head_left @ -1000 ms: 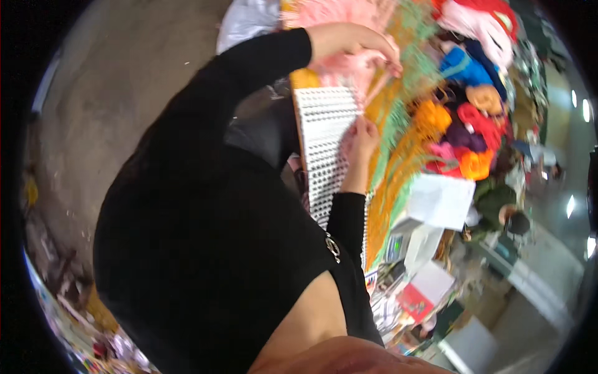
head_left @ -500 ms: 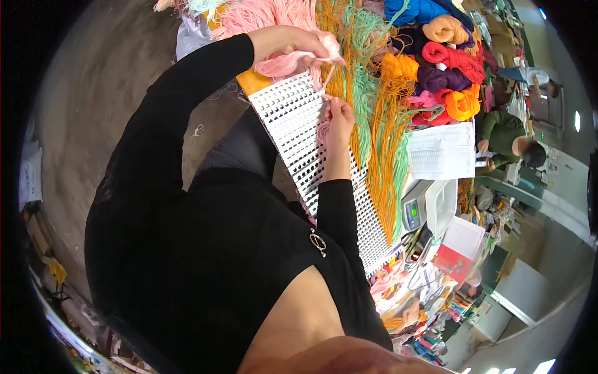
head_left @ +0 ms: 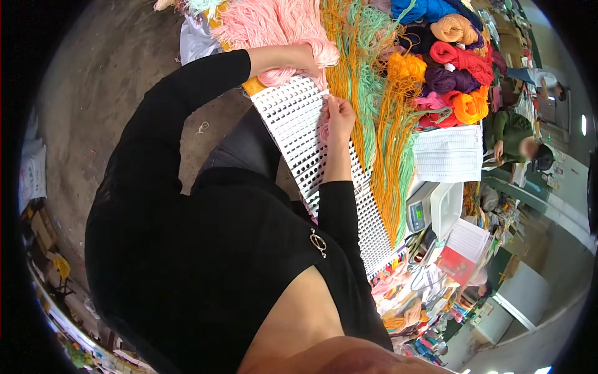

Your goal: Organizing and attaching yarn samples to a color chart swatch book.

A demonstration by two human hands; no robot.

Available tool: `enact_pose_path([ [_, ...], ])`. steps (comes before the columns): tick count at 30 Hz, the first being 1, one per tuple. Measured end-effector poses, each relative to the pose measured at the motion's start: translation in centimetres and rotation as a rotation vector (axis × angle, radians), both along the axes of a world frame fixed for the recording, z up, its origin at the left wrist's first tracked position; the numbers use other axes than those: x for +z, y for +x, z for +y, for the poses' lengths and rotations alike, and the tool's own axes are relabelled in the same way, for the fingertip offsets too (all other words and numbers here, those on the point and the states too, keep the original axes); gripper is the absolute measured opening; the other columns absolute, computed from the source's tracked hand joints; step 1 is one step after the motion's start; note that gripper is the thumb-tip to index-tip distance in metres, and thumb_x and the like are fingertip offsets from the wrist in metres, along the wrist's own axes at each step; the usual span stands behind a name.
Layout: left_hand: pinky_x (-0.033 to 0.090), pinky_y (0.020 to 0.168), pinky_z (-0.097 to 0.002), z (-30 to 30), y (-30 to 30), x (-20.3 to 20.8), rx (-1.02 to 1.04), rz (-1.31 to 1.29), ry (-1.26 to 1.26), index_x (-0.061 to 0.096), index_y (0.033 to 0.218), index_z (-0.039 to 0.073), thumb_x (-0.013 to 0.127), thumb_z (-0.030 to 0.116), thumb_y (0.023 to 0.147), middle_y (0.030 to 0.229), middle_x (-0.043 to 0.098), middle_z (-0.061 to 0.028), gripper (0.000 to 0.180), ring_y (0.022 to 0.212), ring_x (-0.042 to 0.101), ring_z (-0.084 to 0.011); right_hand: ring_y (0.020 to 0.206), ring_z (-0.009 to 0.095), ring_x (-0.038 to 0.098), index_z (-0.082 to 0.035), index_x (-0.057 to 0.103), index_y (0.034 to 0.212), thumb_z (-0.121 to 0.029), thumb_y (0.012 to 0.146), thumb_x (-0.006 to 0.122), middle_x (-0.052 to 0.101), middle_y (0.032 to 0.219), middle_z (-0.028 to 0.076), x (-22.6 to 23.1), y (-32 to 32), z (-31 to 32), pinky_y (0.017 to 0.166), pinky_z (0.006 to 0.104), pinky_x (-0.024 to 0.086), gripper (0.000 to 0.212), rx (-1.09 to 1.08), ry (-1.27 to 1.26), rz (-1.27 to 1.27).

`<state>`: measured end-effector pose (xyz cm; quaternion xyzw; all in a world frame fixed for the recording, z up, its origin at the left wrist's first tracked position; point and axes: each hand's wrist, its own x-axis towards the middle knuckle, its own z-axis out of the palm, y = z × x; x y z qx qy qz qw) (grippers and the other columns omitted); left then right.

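Lying slantwise across the surface [head_left: 374, 293], a long white perforated canvas sheet [head_left: 299, 124], running from the pink yarn at top down toward the lower right. Pressed against its right edge, the right hand [head_left: 339, 118], fingers [head_left: 329, 106] pinched shut on a short pink strand [head_left: 324, 132] held at the sheet. Above it, the left hand [head_left: 305, 59], reaching in a black sleeve and resting against a heap of pink yarn [head_left: 274, 25] at the sheet's top end; whether those fingers grip the yarn cannot be told. Just beside the sheet to the right, long hanks of orange and green yarn [head_left: 374, 100]; farther right, rolled skeins in red, purple, orange and blue [head_left: 455, 68]. No real container among them: only a white scale with its shallow pan [head_left: 436, 209], apparently empty, standing past a stack of white sheets [head_left: 448, 153], with a red booklet [head_left: 458, 265] below. At the far right, another person in green [head_left: 514, 134], well apart. Compared with half a second ago: sheet and both hands shifted a little toward the picture's centre, right hand kept at the same edge of the sheet, left hand kept on the pink heap.
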<state>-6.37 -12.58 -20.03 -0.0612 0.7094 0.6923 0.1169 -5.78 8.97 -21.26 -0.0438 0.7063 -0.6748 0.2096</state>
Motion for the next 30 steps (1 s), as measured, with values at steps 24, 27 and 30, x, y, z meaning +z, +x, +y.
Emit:
enact_pose_path([
  [24,0.027,0.035,-0.0125,-5.2,-1.5,6.6,-0.360,-0.112,0.588,0.047,0.125,0.004,0.055,0.015,0.086,0.071,0.055,0.0031,0.041,0.041,0.033,0.0030,0.047,0.004,0.042,-0.001,0.054,0.078,-0.013,0.085,0.059,0.052,0.061,-0.001,-0.7,0.0,-0.1,0.043,0.0182,0.032,0.015,-0.002,0.049,0.030],
  [27,0.027,0.037,-0.0152,-4.5,-1.7,4.1,-0.239,-0.269,0.449,0.061,0.101,0.006,0.060,0.020,0.083,0.053,0.046,0.0046,0.023,0.037,0.033,-0.0008,0.047,0.004,0.041,-0.001,0.053,0.076,-0.013,0.084,0.060,0.051,0.060,-0.001,-0.6,0.1,-0.2,0.042,0.0184,0.032,0.016,-0.003,0.049,0.034],
  [30,0.028,0.038,-0.0174,-3.1,-1.7,2.9,-0.116,-0.275,0.339,0.064,0.083,0.005,0.069,0.019,0.074,0.051,0.047,0.0035,0.017,0.038,0.036,-0.0023,0.046,0.004,0.041,-0.001,0.053,0.075,-0.013,0.084,0.061,0.051,0.059,-0.001,-0.7,-0.1,-0.1,0.042,0.0184,0.032,0.016,-0.017,0.066,0.043],
])
